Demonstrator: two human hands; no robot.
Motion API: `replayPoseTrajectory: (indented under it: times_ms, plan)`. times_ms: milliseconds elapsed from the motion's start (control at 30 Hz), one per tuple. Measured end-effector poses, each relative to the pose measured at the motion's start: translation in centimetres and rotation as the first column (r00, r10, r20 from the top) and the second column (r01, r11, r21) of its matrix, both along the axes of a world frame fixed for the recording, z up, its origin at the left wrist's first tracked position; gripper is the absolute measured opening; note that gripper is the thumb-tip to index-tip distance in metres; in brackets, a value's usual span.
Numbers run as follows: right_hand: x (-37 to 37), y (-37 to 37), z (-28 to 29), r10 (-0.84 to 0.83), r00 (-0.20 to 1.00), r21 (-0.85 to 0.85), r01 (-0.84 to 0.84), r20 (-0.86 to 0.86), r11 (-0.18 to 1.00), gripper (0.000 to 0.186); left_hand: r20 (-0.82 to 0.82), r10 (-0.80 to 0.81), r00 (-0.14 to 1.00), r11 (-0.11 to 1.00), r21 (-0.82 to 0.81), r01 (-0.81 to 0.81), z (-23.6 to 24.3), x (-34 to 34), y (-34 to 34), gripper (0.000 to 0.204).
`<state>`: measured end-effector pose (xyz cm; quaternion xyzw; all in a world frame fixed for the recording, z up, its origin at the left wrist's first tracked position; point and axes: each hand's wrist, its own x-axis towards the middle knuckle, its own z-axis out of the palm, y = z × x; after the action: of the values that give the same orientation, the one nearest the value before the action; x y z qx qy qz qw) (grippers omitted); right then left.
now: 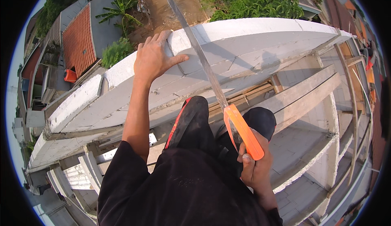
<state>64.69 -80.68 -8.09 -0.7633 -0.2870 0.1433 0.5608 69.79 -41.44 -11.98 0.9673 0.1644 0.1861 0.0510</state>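
Observation:
My right hand (255, 163) is wrapped round the orange handle of a hand saw (207, 67). The saw's long grey blade slants up and to the left, crossing over the top of a white block wall (252, 28), with its tip beyond the far side. Whether the teeth touch the block cannot be made out. My left hand (154, 59) lies on the wall's top edge just left of the blade. Its fingers are stretched toward the far side, and its thumb is spread along the near face. A short white block end (179, 41) shows between that hand and the blade.
Wooden planks (305, 91) lie beside my knees on the right. Below are more block walls with rough upper edges (305, 165). Beyond the wall the ground (171, 8) lies far down, with trees (260, 2) and a tiled roof (77, 38).

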Motion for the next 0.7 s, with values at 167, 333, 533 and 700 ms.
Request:
replayPoseTrajectory:
  times_ms: [167, 333, 533, 700]
  plan:
    - [2.5, 3.8, 0.1, 0.047, 0.998, 0.038, -0.049, 0.033, 0.998, 0.048, -0.065, 0.019, 0.998, 0.999, -0.042, -0.021, 1.3, -0.1, -0.6, 0.097]
    - [-2.5, -1.7, 1.8, 0.027, 0.999, -0.062, -0.029, -0.030, 0.998, 0.049, -0.074, 0.016, 0.997, 0.999, -0.045, -0.019, 1.3, -0.4, -0.8, 0.096]
    - [2.9, 4.6, 1.6, 0.036, 0.999, -0.016, -0.035, 0.041, 0.999, 0.045, -0.099, 0.009, 0.995, 0.996, -0.087, -0.018, 1.7, 0.0, -0.9, 0.094]
    - [-0.6, 1.1, 0.7, 0.007, 1.000, -0.063, -0.006, 0.029, 0.998, 0.043, -0.113, 0.023, 0.993, 0.998, -0.063, -0.030, 1.5, -0.3, -0.5, 0.096]
